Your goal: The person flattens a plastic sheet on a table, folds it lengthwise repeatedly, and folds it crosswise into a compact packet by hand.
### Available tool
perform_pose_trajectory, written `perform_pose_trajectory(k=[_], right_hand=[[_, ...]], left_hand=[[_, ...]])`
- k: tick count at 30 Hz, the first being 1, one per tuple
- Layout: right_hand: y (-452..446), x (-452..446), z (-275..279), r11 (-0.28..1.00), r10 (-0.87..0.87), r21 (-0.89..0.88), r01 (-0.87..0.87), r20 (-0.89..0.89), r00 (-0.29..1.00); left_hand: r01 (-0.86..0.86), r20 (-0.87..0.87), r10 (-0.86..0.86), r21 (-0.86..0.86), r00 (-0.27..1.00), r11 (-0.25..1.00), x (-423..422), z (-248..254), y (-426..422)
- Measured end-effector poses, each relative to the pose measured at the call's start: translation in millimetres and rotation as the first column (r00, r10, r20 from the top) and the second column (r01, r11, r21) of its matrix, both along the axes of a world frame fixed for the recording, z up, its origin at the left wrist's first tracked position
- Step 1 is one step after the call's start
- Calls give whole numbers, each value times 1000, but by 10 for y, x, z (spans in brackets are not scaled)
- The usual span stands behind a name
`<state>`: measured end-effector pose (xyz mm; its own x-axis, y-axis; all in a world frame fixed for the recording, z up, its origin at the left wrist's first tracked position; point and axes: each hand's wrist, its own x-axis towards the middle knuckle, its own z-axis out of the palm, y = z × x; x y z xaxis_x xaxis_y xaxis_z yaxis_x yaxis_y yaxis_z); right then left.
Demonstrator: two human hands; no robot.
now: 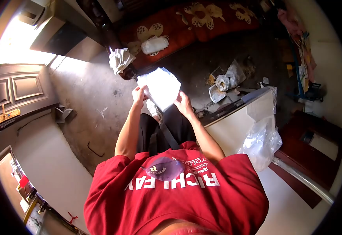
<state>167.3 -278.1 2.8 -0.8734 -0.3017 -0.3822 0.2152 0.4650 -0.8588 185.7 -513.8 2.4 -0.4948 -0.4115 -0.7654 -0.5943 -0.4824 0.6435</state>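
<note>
A stack of white sheets (161, 88), bright and slightly fanned at its top edge, is held up in front of my legs. My left hand (139, 95) grips its lower left edge, with the thumb on top. At the right edge, my right hand (183, 103) has its fingers closed on the same sheets. Parts of the fingers of both hands are hidden behind the sheets. Below them show a white shoe (154, 109) and my dark trousers.
Ahead stands a red flowered sofa (178, 39) with a white packet (154, 45); a white cloth bundle (120, 60) is on its arm. Litter and plastic bags (227, 80) lie on the floor. To the right is a board (229, 127) with clear plastic (260, 143).
</note>
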Motion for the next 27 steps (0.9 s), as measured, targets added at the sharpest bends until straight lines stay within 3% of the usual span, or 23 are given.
perform_pose_trajectory(k=[1,2,5,9,11,13,15,17,19,24,27], right_hand=[[11,-92,-101,1000,5,-6,-5,18,1000],[-88,-131,-234,993,-120,-45,112,-284,951],[-166,-553,-247,982,-175,-103,159,-162,971],[-322,-1161,-672,977,-199,26,211,-239,950],[-401,-1511,-940,977,-208,-7,211,-207,956],[-519,-1867,-892,975,-221,-56,215,-123,968],[-677,-2219,-888,963,-233,-137,231,6,973],[-803,-2551,-1112,973,-185,-138,188,33,982],[-917,-2819,-1339,985,-131,-114,131,2,991],[-1248,-3252,-1827,995,-42,-95,36,-53,998],[-1340,-3305,-2159,996,-88,-12,87,-43,995]], left_hand=[[12,-8,-12,1,1000,1000,-90,1,-28],[11,-5,-11,3,1000,1000,-173,-37,-57],[-81,-11,82,41,997,996,-478,-249,-139],[-241,-1,243,114,970,964,-748,-521,-176],[-357,-56,378,225,924,907,-912,-719,-177],[-340,-48,372,313,927,887,-1036,-953,-215],[-385,-114,478,445,871,808,-1179,-1109,-202],[-418,-113,532,493,839,763,-1348,-1257,-199],[-495,-105,669,590,736,637,-1544,-1340,-212],[-556,-117,750,600,651,575,-1764,-1692,-266],[-570,7,678,548,735,613,-1751,-1944,-291]])
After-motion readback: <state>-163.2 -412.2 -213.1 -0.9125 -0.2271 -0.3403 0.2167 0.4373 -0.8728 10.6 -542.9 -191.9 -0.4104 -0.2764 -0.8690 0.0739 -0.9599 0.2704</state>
